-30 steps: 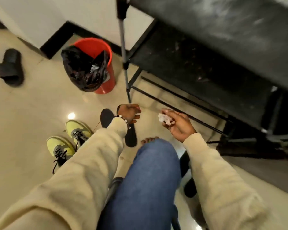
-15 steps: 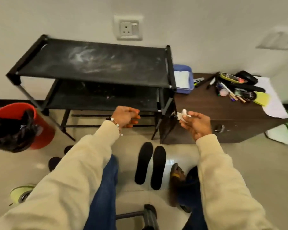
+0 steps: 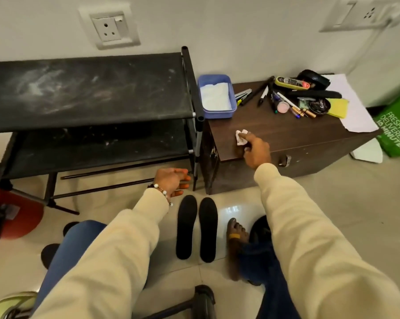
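Reaching step: the right hand (image 3: 255,150) holds a crumpled white wad (image 3: 241,137) over the front-left edge of the brown surface (image 3: 286,132), centre of the frame; probably about to set it down or wipe there.
Next move: lower the wad onto the wood, staying clear of the blue tub (image 3: 218,113) above it.
Wad: small, creased, soft-looking paper or cloth, pinched at the fingertips.
Left hand (image 3: 171,180): loosely spread, empty, lower centre, above the black insoles (image 3: 186,226).

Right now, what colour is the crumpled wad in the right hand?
The wad is white; head view.
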